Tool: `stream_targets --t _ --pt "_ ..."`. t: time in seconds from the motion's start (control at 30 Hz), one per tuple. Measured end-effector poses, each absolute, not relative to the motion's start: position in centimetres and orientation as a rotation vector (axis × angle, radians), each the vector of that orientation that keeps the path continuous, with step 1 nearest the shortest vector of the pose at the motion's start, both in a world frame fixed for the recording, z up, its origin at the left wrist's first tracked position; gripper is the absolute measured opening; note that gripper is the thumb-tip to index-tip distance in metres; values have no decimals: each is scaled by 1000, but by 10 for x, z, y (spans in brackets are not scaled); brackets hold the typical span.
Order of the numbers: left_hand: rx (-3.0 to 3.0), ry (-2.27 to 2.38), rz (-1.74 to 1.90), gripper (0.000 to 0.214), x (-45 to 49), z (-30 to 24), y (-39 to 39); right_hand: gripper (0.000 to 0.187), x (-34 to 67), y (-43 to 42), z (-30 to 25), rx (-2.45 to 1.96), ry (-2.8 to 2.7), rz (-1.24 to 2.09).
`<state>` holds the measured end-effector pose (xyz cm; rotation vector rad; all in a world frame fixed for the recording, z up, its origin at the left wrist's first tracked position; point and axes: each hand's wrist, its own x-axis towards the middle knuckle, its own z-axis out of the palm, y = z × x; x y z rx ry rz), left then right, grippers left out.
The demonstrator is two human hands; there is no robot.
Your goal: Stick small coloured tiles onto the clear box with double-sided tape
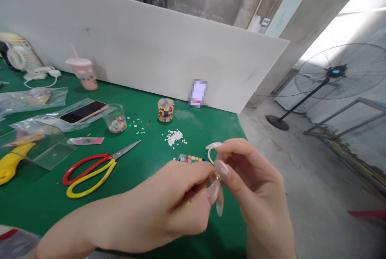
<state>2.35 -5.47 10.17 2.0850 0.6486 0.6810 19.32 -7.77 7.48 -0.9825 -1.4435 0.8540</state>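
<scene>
My left hand (181,200) is closed, its thumb and forefinger pinching a tiny gold-coloured piece (217,177). Right beside it, the fingertips of my right hand (256,186) press together at the same spot, with a thin white curved strip (210,157) between them. Whether the strip joins the gold piece is hidden by the fingers. Just behind my left hand lies a strip of coloured mosaic tiles (192,158), partly covered. Beyond that, a small pile of white chips (174,137) lies on the green table (144,178).
A cup covered in coloured tiles (165,110) stands at the back. To the left are scissors (113,158), a clear cup of tiles (117,122), a phone (83,113) and a pink drink cup (84,75). A white board (144,54) borders the table; a fan (334,72) stands right.
</scene>
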Motion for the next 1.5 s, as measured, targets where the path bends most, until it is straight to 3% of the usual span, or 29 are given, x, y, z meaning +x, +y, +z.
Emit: stream_targets --t 0.47,0.83,1.03,1.5 --pt "2101 707 628 18 28 104 -49 5 191 -73 73 -974 -1465 844" --pt "2380 944 990 22 28 83 -50 21 196 -87 80 -1161 -1789 -46" --pt "2707 1146 1178 27 40 71 -44 28 196 -91 76 -1167 -1955 -150" --pt "2977 1247 389 24 38 80 -49 28 190 -83 69 -1252 -2043 -265"
